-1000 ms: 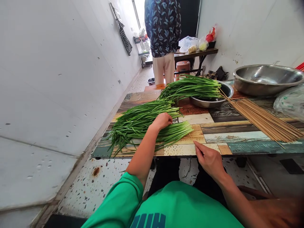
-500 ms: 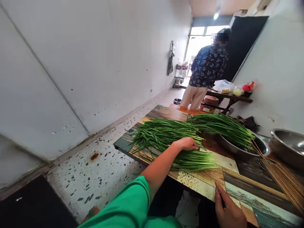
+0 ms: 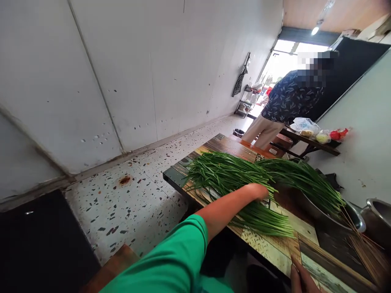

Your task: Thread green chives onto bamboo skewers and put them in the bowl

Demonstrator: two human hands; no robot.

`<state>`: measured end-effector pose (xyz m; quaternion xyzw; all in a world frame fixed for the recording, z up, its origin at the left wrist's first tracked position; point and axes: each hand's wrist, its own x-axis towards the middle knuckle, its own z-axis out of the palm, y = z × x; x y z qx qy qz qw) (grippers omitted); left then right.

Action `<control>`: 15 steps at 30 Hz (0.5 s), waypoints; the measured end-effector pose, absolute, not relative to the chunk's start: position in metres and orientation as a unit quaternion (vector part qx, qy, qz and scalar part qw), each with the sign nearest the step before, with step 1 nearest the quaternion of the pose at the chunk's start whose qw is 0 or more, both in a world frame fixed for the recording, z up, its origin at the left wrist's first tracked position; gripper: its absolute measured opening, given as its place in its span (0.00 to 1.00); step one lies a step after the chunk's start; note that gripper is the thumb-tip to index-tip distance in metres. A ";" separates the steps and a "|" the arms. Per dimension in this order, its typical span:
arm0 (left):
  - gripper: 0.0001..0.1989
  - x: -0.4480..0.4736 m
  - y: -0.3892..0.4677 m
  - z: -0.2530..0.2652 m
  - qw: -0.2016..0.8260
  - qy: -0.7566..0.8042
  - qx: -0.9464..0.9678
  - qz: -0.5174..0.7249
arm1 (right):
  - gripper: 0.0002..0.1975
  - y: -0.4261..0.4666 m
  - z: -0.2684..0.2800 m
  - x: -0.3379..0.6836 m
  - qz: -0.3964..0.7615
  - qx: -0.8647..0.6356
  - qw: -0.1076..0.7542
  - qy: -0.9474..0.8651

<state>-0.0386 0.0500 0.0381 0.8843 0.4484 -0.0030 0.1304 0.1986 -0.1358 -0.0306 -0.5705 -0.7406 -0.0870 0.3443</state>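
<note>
My left hand [image 3: 258,192] reaches down into the cut ends of a pile of green garlic chives [image 3: 226,173] on the table. Its fingers are turned away and blurred, so their grip is hidden. A smaller bunch of chives [image 3: 269,219] lies in front of that hand, pale ends to the right. At the bottom edge my right hand [image 3: 302,280] is pinched closed on a thin bamboo skewer [image 3: 289,247], its tip pointing toward the smaller bunch. More chives [image 3: 308,183] rest across a metal bowl [image 3: 354,217]. Loose bamboo skewers [image 3: 363,254] lie at the right.
The patterned wooden table [image 3: 277,244] has a corner on the left, above the speckled floor [image 3: 146,203]. A second metal bowl [image 3: 378,219] stands at the far right. Beyond the table a person in a dark leaf-print shirt [image 3: 296,97] stands by a side table with bags [image 3: 305,125].
My view has turned left, so table and chives appear farther right and lower. My left hand stays over the stems, now more blurred. My right hand shows less at the bottom edge.
</note>
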 end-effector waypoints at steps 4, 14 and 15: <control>0.10 -0.040 0.041 0.040 0.154 0.475 0.862 0.085 | 0.19 -0.144 -0.030 0.194 -0.097 -0.598 0.301 -0.736; 0.12 -0.004 0.034 0.019 0.232 0.525 0.789 0.219 | 0.18 -0.152 -0.021 0.176 -0.017 -0.613 0.344 -0.711; 0.12 -0.004 0.034 0.016 0.233 0.519 0.793 0.219 | 0.18 -0.152 -0.021 0.175 -0.006 -0.618 0.342 -0.708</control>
